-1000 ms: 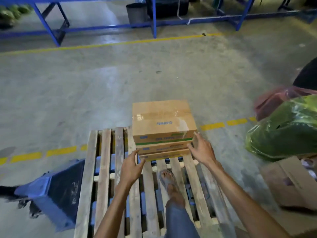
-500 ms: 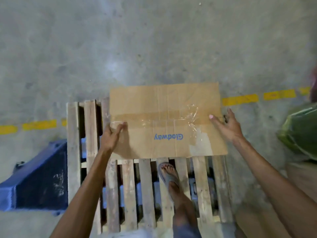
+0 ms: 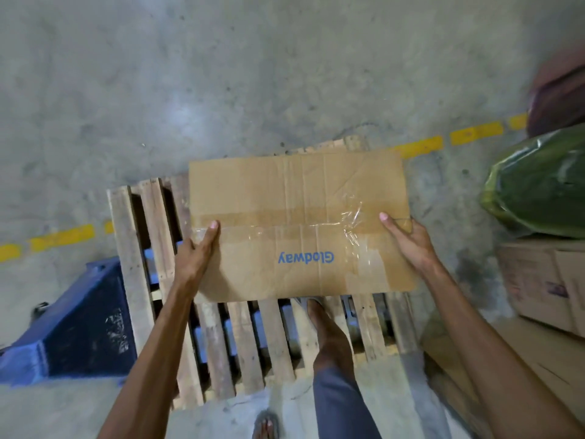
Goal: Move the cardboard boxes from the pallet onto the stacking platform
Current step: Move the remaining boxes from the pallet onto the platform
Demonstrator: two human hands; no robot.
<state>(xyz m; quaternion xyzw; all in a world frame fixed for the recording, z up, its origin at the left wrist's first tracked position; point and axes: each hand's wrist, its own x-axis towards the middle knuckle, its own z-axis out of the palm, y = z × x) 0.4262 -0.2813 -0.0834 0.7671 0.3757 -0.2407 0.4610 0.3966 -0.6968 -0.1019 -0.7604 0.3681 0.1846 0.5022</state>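
A brown cardboard box with clear tape and blue "Glodway" print fills the middle of the view, over the far part of a wooden pallet. My left hand grips its left side, thumb on top. My right hand grips its right side. Whatever lies under the box is hidden. One of my feet in a sandal stands on the pallet slats just below the box.
A blue pallet jack sits at the pallet's left. On the right are a green plastic-wrapped bundle and other cardboard boxes. A dashed yellow floor line crosses the concrete.
My head has tilted down over the stack. Both hands went from reaching at the stack's lower front to gripping the top box's sides; the box looks closer and larger.
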